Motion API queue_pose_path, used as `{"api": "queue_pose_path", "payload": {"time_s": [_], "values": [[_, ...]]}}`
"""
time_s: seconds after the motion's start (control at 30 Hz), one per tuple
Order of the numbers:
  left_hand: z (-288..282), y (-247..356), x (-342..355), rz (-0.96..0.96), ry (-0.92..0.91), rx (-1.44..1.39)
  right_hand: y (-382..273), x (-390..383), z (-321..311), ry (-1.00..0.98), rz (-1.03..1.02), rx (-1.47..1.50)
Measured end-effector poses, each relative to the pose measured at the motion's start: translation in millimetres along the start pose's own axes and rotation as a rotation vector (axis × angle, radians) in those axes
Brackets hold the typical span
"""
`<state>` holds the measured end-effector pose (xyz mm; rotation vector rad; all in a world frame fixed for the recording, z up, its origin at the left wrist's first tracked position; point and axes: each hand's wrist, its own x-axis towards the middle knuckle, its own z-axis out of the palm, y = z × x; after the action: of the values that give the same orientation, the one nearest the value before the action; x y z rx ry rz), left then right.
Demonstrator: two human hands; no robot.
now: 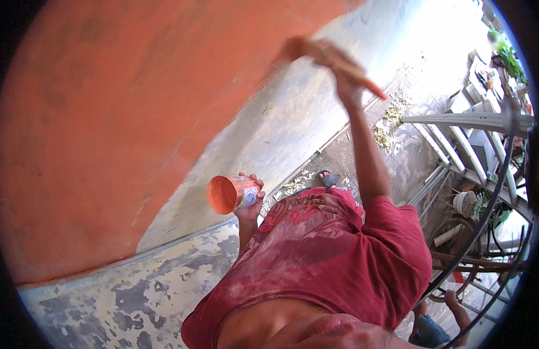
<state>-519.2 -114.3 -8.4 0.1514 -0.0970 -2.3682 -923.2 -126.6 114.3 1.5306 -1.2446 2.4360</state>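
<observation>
My left hand [250,200] grips a small cup [230,194] whose inside is coated with orange paint, held out in front of my chest near the wall. Raised high, my right hand [344,72] is closed around a paintbrush [333,61]; its blurred head touches the wall at the edge of the orange-painted area [106,116]. To the right of that edge the wall is bare grey [281,128]. I wear a red shirt [333,262].
My sandalled foot [328,178] stands on a patterned floor with pale scraps [385,125]. A white metal frame and curved dark bars [484,192] crowd the right side. Potted plants [505,52] sit at the far upper right. Another person's legs [449,314] show at the lower right.
</observation>
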Motion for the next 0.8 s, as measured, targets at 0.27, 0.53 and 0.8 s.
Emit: {"api": "queue_pose_path", "payload": {"time_s": [0.27, 0.53, 0.8], "values": [[6, -13, -15, 0.070, 0.067, 0.004, 15, -7, 12, 0.296, -0.152, -0.631], [10, -9, 0, 0.039, 0.091, 0.049, -53, -70, 81, -0.314, -0.067, 0.153], [17, -14, 9, -0.002, 0.051, 0.057, 76, 50, -104, 0.484, 0.090, -0.069]]}}
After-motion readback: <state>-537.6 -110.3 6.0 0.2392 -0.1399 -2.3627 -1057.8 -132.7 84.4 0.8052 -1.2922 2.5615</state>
